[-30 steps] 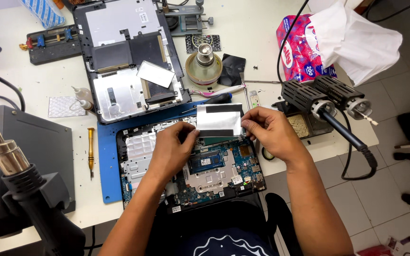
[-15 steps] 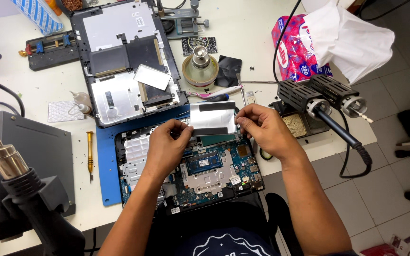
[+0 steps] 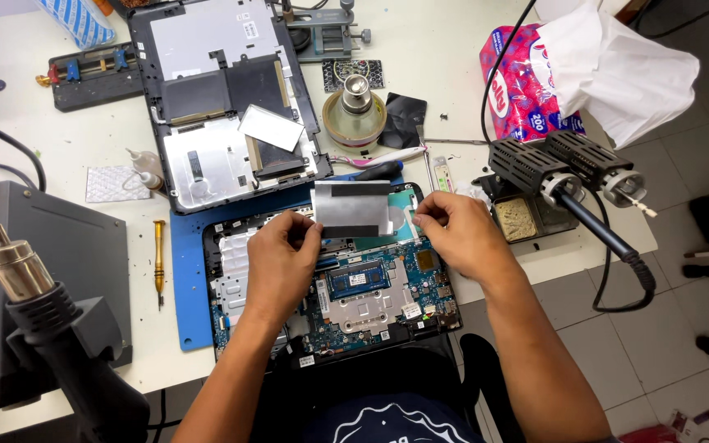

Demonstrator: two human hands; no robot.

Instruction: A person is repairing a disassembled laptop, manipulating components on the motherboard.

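Observation:
An opened laptop base with its blue circuit board showing lies on a blue mat at the near table edge. My left hand and my right hand together hold a thin silver and black sheet by its two lower corners, raised above the far part of the board. The left fingers pinch the left corner, the right fingers the right one. A memory module sits bare in the middle of the board.
The laptop's bottom cover lies inverted behind the mat, a loose silver sheet on it. A hot-air gun stands near left, a yellow screwdriver beside the mat. Soldering iron holders, a tape roll and a tissue pack are at right.
Both hands have kept hold of the sheet and it has stayed over the far part of the board; the view has shifted slightly.

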